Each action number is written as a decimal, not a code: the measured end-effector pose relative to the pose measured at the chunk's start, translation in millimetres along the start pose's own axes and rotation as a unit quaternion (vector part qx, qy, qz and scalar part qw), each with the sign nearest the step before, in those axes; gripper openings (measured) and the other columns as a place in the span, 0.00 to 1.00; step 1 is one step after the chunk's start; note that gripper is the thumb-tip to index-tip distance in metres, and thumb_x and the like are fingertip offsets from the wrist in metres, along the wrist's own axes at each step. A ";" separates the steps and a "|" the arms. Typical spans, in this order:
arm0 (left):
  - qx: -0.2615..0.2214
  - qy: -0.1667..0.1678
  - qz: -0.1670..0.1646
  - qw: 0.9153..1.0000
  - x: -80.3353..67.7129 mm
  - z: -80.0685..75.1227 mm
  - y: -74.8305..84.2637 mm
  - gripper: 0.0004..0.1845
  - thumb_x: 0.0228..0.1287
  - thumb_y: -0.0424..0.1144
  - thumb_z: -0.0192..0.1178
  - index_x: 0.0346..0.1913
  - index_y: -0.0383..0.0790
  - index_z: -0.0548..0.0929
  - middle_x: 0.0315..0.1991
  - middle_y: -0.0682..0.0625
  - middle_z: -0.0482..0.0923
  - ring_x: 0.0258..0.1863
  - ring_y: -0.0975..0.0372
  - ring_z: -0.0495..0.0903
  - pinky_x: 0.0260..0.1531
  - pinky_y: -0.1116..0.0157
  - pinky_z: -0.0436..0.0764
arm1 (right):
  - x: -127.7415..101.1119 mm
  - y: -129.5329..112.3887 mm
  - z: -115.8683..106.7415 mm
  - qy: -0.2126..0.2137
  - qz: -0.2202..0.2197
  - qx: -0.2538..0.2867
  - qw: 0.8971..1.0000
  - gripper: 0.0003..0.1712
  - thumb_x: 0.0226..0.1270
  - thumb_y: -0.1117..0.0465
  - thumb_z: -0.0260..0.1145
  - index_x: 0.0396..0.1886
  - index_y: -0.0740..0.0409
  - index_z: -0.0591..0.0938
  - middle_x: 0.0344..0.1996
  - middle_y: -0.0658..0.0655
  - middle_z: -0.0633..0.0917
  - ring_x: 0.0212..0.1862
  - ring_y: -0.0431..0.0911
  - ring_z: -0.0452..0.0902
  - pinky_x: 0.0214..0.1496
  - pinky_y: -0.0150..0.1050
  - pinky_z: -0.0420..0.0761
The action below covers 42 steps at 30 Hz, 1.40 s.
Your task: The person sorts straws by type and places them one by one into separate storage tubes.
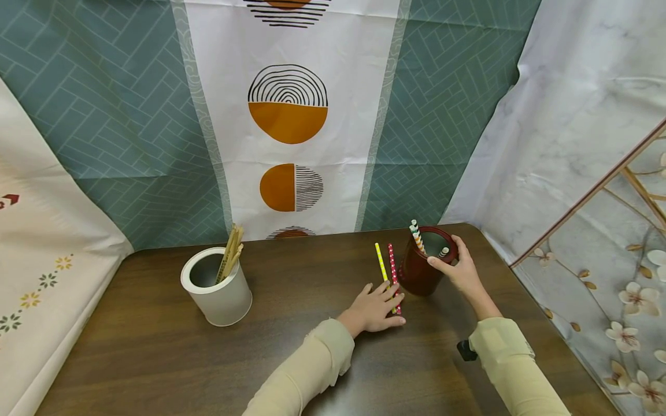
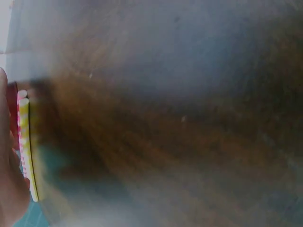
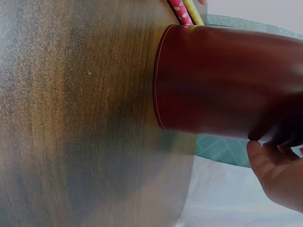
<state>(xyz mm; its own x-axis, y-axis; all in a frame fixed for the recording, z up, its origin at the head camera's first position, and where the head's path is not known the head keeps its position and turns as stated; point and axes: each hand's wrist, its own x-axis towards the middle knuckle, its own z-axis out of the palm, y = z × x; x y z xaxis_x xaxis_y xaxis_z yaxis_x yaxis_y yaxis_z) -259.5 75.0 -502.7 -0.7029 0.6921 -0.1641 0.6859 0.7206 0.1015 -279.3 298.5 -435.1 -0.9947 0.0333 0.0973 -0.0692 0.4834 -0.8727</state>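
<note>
A dark red cup (image 1: 418, 274) stands on the brown table (image 1: 156, 346) at the back right, with striped straws (image 1: 417, 236) in it. My right hand (image 1: 454, 264) grips its rim, thumb on the near side and fingers round the far side. In the right wrist view the red cup (image 3: 222, 80) fills the frame and my right hand (image 3: 279, 175) shows below it. A yellow straw (image 1: 381, 261) and a red dotted straw (image 1: 392, 263) lie side by side left of the cup. My left hand (image 1: 384, 301) rests flat on their near ends. In the left wrist view the yellow straw (image 2: 27, 146) lies by my left hand (image 2: 9, 189).
A white cup (image 1: 218, 289) holding wooden sticks (image 1: 231, 254) stands at the left of the table. Patterned cloth backdrops (image 1: 286, 115) hang close behind and at both sides. The table's right edge runs just beyond the red cup.
</note>
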 end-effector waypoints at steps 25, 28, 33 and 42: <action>0.018 0.020 0.034 0.999 -29.3 12.0 -5.6 0.36 0.62 0.65 0.30 0.68 0.50 0.53 0.69 0.53 0.49 0.68 0.60 0.50 0.63 0.58 0.54 | -0.1 1.5 0.7 0.005 -0.016 -0.021 1.000 0.47 0.57 0.55 0.63 0.68 0.61 0.46 0.63 0.66 0.57 0.60 0.54 0.58 0.42 0.18 0.62; 0.030 0.023 0.039 0.998 -37.1 12.3 -4.6 0.35 0.62 0.65 0.30 0.68 0.48 0.54 0.69 0.53 0.50 0.68 0.60 0.51 0.63 0.58 0.55 | -0.1 1.3 0.3 0.004 -0.013 -0.024 1.000 0.48 0.57 0.53 0.62 0.68 0.61 0.45 0.63 0.65 0.57 0.60 0.53 0.58 0.43 0.20 0.63; 0.027 0.051 0.047 0.997 -47.7 10.8 -4.3 0.34 0.63 0.63 0.32 0.66 0.48 0.58 0.67 0.52 0.54 0.66 0.60 0.55 0.61 0.58 0.59 | -0.8 1.0 -0.6 0.002 -0.008 -0.029 1.000 0.48 0.57 0.52 0.62 0.68 0.61 0.45 0.63 0.65 0.57 0.61 0.53 0.58 0.45 0.22 0.64; -0.034 0.110 -0.005 0.993 -30.5 1.9 -21.0 0.30 0.65 0.59 0.37 0.64 0.46 0.63 0.67 0.49 0.56 0.65 0.58 0.59 0.59 0.58 0.61 | 1.3 2.4 -0.2 0.004 -0.013 -0.019 1.000 0.47 0.56 0.56 0.63 0.68 0.60 0.46 0.63 0.66 0.57 0.60 0.54 0.59 0.41 0.17 0.62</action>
<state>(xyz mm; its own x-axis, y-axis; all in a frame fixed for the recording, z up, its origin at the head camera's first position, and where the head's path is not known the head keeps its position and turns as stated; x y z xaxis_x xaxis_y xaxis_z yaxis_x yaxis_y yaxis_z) -252.1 38.7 -501.7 -0.7391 0.6716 0.0527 0.6695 0.7236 0.1680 -280.8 299.9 -437.0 -0.9920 0.0263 0.1233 -0.0920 0.5179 -0.8505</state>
